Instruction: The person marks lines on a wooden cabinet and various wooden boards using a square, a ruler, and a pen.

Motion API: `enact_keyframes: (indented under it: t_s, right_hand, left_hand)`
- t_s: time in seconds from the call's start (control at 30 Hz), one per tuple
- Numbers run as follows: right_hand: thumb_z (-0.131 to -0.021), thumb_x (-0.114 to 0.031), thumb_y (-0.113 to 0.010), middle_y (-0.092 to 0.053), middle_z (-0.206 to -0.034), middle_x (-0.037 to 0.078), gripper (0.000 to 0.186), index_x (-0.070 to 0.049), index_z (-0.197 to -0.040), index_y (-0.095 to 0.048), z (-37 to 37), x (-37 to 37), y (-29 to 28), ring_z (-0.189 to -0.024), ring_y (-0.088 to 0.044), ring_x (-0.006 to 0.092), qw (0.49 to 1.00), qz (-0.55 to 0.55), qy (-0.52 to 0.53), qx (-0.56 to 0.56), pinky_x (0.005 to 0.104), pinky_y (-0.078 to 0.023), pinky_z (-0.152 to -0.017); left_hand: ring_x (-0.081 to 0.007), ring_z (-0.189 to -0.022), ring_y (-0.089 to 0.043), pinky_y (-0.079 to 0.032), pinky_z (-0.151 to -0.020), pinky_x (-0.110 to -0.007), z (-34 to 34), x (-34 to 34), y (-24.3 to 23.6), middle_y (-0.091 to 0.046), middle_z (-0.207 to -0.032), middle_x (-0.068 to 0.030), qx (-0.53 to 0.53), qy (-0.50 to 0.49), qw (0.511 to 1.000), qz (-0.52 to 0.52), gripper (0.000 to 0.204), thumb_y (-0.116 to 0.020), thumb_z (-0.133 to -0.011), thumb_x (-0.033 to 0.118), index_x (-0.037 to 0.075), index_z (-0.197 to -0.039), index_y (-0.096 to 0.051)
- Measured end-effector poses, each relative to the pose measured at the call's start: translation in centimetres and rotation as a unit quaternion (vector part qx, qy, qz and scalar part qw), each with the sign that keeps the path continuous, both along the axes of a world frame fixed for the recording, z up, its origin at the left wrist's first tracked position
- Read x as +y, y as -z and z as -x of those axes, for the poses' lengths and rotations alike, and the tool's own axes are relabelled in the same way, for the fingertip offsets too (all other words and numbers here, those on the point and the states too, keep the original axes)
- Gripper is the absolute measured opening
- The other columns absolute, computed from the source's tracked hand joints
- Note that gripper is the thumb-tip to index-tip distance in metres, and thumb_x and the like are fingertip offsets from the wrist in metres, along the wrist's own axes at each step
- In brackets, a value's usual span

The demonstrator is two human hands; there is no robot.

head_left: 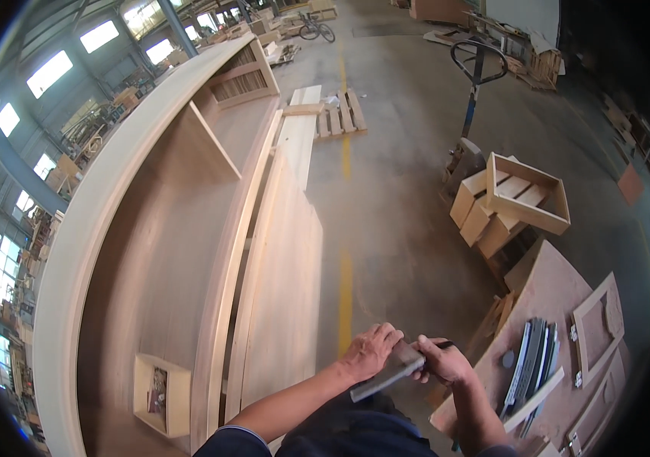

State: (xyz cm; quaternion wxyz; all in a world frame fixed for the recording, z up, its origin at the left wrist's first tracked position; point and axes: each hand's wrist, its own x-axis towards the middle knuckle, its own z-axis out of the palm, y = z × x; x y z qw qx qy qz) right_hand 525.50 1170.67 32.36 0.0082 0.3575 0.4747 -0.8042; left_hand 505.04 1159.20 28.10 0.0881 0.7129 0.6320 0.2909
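Low in the head view, in front of my body, I hold a flat grey-brown piece with a straight pale-grey edge; its exact kind is unclear. My left hand is closed on its far left side, with the fingers curled over. The right hand grips its right end, and a small dark part shows by the thumb. To my left stands a large pale wooden cabinet carcass with a divider. Inside its near end sits a small wooden box containing small items I cannot make out.
Long boards lie beside the carcass. At right, a wooden panel bears metal drawer slides and hinged door frames. Beyond it are stacked wooden drawers and a pallet jack. A pallet lies farther ahead.
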Motion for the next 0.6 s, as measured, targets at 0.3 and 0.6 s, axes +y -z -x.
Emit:
enact_keyframes:
  t_s: [0.3, 0.6]
  right_hand:
    - [-0.099, -0.026, -0.071, -0.073, -0.112, 0.015, 0.041, 0.000, -0.129, -0.061, 12.6, 10.8, 4.6, -0.108, -0.069, 0.0243, 0.951, -0.309, 0.021, 0.018, 0.0357, -0.053, -0.097]
    - [-0.102, -0.015, -0.064, -0.067, -0.101, 0.006, 0.020, -0.006, -0.120, -0.063, 34.0, 28.2, 6.6, -0.095, -0.060, 0.0113, 0.949, -0.302, -0.053, 0.072, 0.0276, -0.050, -0.088]
  left_hand:
    - [-0.0400, -0.098, -0.067, -0.053, -0.084, -0.044, 15.7, 16.1, -0.4, -0.069, -0.103, -0.0239, -0.201, -0.077, 0.969, 0.125, 0.028, -0.057, -0.103, 0.023, -0.002, -0.113, -0.064]
    - [-0.0323, -0.079, -0.069, -0.051, -0.074, -0.050, 35.6, 31.6, -7.4, -0.065, -0.082, -0.0261, -0.316, -0.166, 0.934, 0.018, 0.023, -0.065, -0.100, 0.020, -0.001, -0.097, -0.055]
